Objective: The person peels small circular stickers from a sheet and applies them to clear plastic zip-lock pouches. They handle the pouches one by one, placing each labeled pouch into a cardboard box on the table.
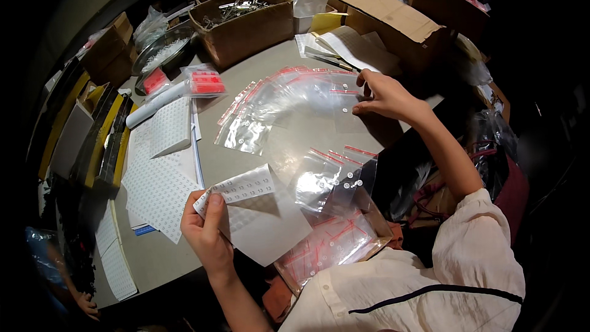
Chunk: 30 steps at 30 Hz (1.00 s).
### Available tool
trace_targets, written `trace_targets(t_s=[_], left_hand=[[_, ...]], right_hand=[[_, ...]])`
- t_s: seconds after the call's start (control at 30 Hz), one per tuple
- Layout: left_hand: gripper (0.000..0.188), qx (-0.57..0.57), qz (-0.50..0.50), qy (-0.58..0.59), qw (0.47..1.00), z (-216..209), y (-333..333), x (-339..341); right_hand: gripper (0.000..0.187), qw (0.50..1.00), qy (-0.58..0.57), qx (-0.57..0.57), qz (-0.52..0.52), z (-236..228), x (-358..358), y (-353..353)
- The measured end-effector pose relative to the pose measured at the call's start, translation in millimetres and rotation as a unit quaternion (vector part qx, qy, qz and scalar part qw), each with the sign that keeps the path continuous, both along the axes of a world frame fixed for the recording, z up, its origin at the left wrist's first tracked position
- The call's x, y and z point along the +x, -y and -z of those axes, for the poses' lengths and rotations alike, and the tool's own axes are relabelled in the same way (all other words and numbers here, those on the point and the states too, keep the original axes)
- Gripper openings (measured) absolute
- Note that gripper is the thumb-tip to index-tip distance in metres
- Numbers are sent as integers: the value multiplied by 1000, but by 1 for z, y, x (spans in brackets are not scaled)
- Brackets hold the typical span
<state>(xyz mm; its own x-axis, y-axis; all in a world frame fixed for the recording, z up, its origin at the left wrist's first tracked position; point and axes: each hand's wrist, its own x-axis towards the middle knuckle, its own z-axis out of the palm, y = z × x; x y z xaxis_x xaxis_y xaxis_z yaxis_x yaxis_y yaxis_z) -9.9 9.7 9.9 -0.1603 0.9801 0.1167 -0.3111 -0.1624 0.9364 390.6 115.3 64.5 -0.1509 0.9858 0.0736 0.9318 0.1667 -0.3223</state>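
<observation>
My left hand (212,227) is closed on a sticker sheet (264,227), thumb on top, its upper part folded over to show rows of small printed labels. Over the right end of a fan of clear zip bags (289,95) with red seal lines is my right hand (390,97). Its thumb and forefinger are apart, the thumb tip by a small round sticker (345,110) on the endmost bag. I see nothing held in it. Nearer me, several stickered zip bags (322,178) overlap at the table edge, above a box of more zip bags (335,240).
More sticker sheets (157,190) lie at the left, beside black and yellow boxes (107,135). Behind stand a carton of metal parts (243,34), a metal bowl (163,52) of small clear pieces and a flapped carton (387,12). A pen (332,61) lies by open papers (356,46).
</observation>
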Motion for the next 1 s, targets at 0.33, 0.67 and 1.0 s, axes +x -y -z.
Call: trace_targets(t_s=[0.33,0.67,1.0], left_hand=[[12,32,-40,24,998,10,-1,-4],[9,37,-42,72,996,2,0,-4],[11,48,-53,127,989,2,2,-5]], right_hand=[[52,942,-25,238,-237,42,-35,141],[21,869,19,427,-250,81,-51,138],[24,872,-36,270,-407,96,-67,174]])
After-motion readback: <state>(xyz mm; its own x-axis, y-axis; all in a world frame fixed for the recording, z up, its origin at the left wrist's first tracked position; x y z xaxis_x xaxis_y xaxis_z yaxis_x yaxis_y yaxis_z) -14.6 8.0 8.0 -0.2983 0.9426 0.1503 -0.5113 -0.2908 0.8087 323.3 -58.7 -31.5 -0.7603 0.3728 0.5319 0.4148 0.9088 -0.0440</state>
